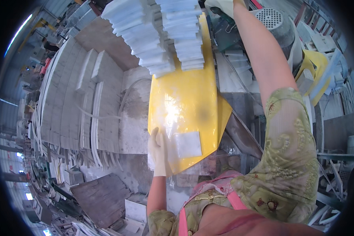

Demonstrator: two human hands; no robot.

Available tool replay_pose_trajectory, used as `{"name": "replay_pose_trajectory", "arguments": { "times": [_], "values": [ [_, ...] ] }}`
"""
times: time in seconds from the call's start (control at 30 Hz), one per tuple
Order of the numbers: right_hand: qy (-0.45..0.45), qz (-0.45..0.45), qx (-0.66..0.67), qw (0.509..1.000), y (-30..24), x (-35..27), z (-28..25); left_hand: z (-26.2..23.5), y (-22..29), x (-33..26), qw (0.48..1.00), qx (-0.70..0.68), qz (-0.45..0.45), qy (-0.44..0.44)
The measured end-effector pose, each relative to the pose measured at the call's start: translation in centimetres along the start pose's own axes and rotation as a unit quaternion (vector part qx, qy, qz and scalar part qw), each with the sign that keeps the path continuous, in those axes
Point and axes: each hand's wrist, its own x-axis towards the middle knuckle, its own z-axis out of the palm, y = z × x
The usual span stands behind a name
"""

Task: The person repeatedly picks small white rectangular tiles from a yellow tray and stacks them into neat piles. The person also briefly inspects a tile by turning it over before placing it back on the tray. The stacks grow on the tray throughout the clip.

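My left hand (157, 151), in a pale glove, is at the near left edge of a glossy yellow sheet (185, 92). Its fingers look stretched out, with no object visible in them. Just right of it, a white square stone tile (188, 144) lies flat on the sheet. My right arm stretches far forward, and the gloved right hand (221, 6) is at the top edge of the view, by a dark green machine part (225, 33). Its fingers are partly cut off, so its grip is unclear. Two stacks of white tiles (135, 35) (181, 33) stand at the sheet's far end.
Long grey stone slabs (63, 106) stand in rows on the left, beside a thin hose (126, 96). A round motor with a perforated cover (269, 19) is at the far right. A brown board (100, 198) leans at lower left, and stone offcuts (346, 88) crowd the right.
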Motion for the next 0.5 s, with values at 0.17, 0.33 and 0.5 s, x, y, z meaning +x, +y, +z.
{"name": "replay_pose_trajectory", "arguments": {
  "times": [0.17, 0.33, 0.5],
  "values": [
    [-0.015, 0.056, 0.318, 0.946, -0.1, 0.5, 0.6, -0.1, -1.6, -1.7, 0.999, 0.013, 0.04, 0.028],
    [-0.083, 0.112, 0.599, 0.789, -1.2, -0.1, -2.4, -0.7, -2.4, -2.5, 0.997, 0.038, 0.06, 0.041],
    [-0.117, 0.151, 0.609, 0.77, -0.7, -1.0, -4.2, -0.7, -3.2, -3.0, 0.993, 0.057, 0.092, 0.051]
  ]
}}
